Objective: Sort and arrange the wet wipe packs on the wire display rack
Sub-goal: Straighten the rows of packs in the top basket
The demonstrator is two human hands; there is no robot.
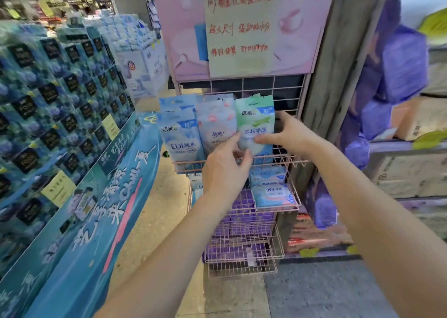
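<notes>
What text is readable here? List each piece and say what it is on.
"洁柔", "10", "EDI纯水": blue pack.
"洁柔": pink-patterned pack beside it.
"洁柔", "10", "水润净肤": green pack.
"999": lower-basket pack.
"超大尺寸": handwritten sign; its other lines are blurred.
"Chill一夏": teal banner.
Shelf tags: too blurred.

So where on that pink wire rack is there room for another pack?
The pink wire top basket is bare at its right end, between the green wet wipe pack and the side wires, where the right hand holds that pack. Leftward, pink-patterned packs and blue packs crowd together.
</notes>
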